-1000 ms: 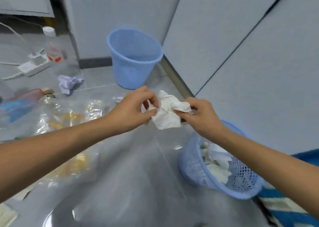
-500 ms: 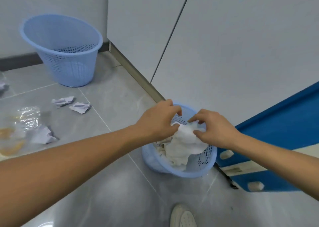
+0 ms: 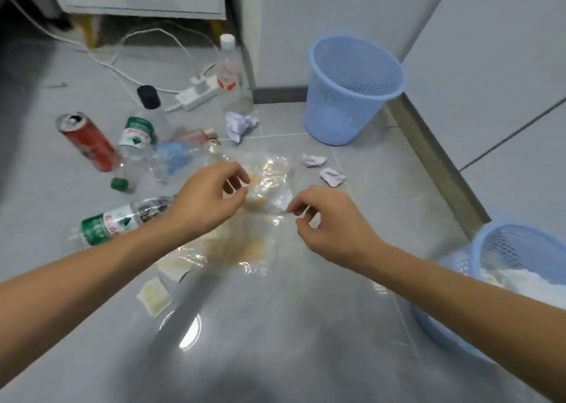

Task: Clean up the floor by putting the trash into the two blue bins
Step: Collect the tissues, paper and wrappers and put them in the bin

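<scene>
At centre frame, a crumpled clear plastic bag with yellow residue [image 3: 269, 185] is being approached on the grey floor by the left hand [image 3: 208, 200] and right hand [image 3: 327, 221], fingers curled toward pinching, contact unclear; both edges are best being gathered before carrying toward the white-paper-filled blue mesh bin [image 3: 477, 249] at four o'clock.

Both bare forearms in frame, converging toward centre. Left arm enters from 8 o'clock, left hand [image 3: 205, 200] back-up just left of centre, fingers curled down, thumb and index tips close together. Right arm enters from 4 o'clock, right hand [image 3: 332, 223] at 3 o'clock of the left, lower in frame, fingers curled, thumb and index tips nearly meeting. Cannot tell whether either pinch holds anything. The 2 hands sit apart, not touching.
</scene>
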Demonstrator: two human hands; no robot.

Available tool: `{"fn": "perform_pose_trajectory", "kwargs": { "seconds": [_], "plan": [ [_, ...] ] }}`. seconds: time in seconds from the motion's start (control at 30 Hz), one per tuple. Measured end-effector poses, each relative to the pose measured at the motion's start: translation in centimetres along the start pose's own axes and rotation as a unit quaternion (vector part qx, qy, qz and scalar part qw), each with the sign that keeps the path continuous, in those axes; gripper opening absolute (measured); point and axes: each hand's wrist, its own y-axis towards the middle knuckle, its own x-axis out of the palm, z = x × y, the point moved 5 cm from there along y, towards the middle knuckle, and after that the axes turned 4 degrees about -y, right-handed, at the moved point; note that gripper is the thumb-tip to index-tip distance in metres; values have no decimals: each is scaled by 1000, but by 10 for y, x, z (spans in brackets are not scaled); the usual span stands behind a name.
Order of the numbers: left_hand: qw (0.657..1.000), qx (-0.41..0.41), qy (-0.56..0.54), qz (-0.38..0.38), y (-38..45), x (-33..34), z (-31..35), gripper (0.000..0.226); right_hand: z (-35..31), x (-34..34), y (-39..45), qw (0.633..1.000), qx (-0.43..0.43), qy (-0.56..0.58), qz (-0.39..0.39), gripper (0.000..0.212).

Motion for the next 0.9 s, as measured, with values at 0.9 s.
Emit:
{"fn": "perform_pose_trajectory", "kwargs": {
  "seconds": [0.9],
  "plan": [
    [968, -233, 93, 17, -221, 24, -175, 21, -109, 262, -10, 958, -188, -146, -160, 62]
  ]
}}
